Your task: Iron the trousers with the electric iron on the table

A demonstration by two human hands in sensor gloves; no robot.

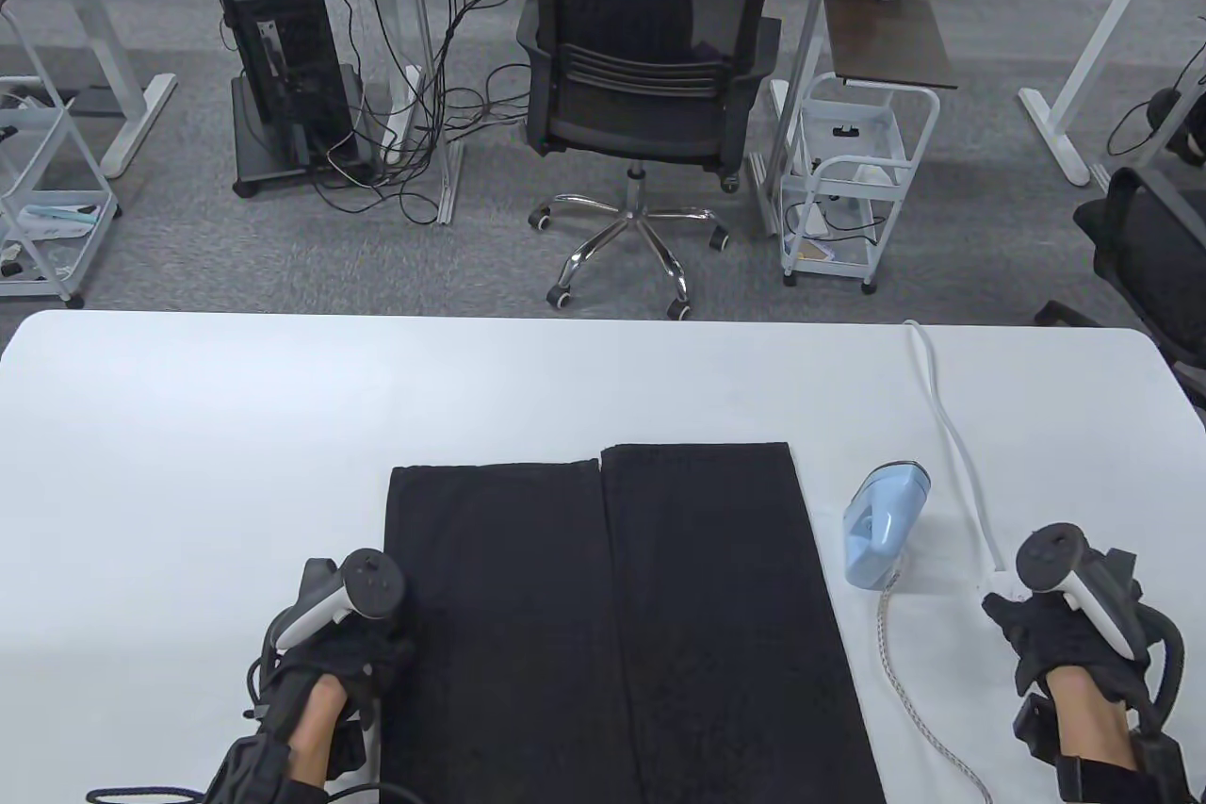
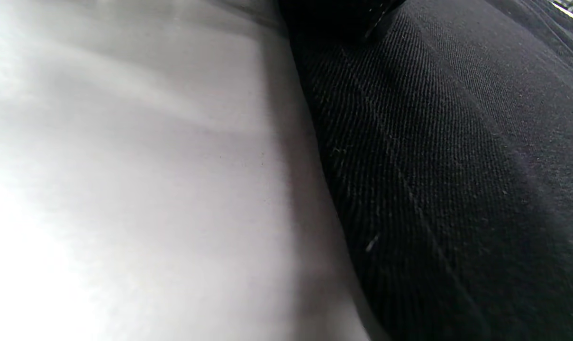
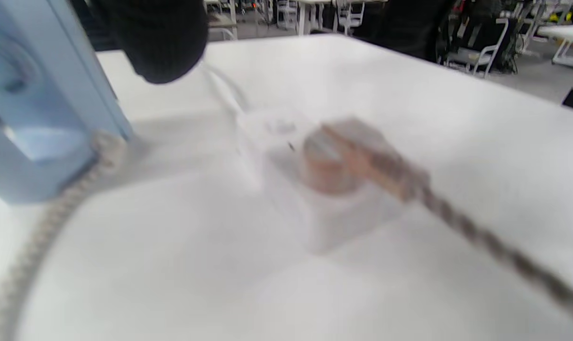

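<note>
Trousers [image 1: 612, 615] lie flat on tabletop [image 1: 188, 427]; our left hand [image 1: 330, 644] rests at their edge, grip unclear. Right hand [image 1: 1065, 625], grip unclear, near socket [image 3: 324, 189]. Iron [image 1: 884, 526] upright beside trousers: take its handle squarely.

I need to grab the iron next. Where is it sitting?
In the table view the light blue iron stands on the white table, right of the black trousers and just left of the right hand.
</note>
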